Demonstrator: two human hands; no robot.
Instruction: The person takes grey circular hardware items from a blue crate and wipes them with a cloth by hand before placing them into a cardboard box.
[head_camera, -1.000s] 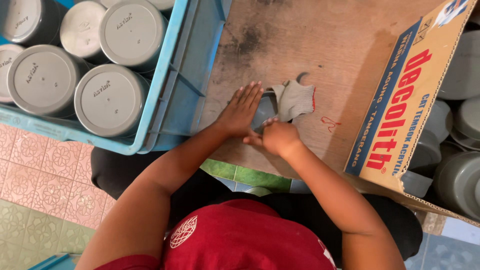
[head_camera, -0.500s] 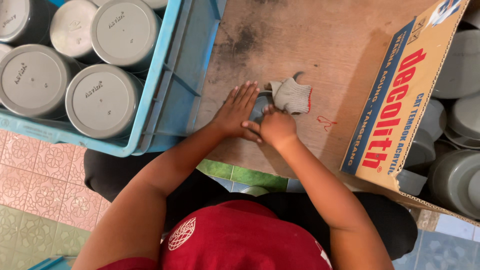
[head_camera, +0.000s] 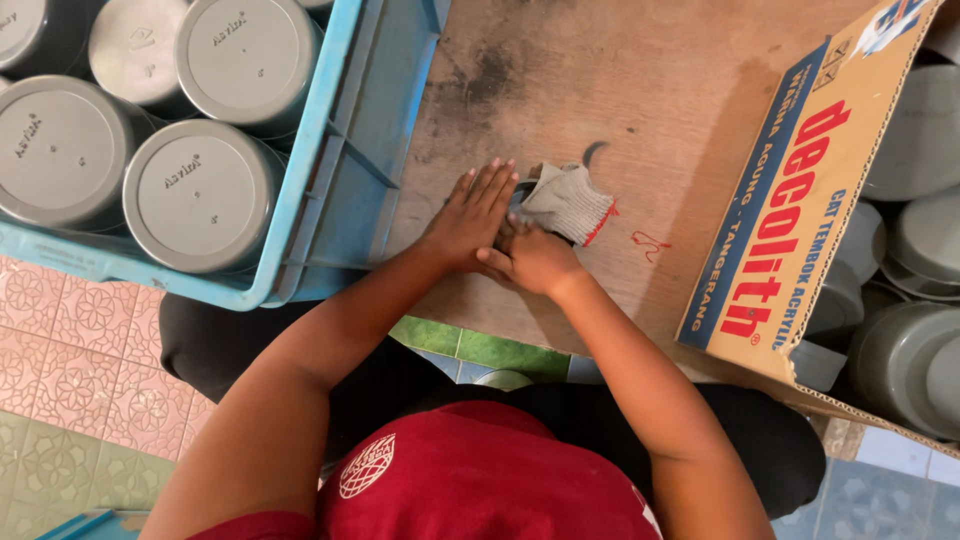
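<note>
Near the front edge of the board (head_camera: 620, 110), both hands meet over a grey glove (head_camera: 570, 200). The left hand (head_camera: 472, 215) lies flat, palm down, fingers spread and straight, their tips touching the glove's near end. The right hand (head_camera: 535, 258) sits just beside it, fingers curled inward against the glove's cuff side; whether they pinch the fabric I cannot tell, as the hand hides the contact. The glove lies crumpled on the bare wood, its red-trimmed edge turned toward the board's right side. A small dark part shows between the left fingertips and the glove, too hidden to identify.

Left of the board stands a blue crate (head_camera: 330, 160), touching the board's left edge, packed with grey lidded cans (head_camera: 200, 195) standing upright. At the board's right edge a cardboard box (head_camera: 800, 200) leans open, holding grey caps (head_camera: 910, 360) stacked inside. Scuffs and a dark smudge mark the board toward its far edge.
</note>
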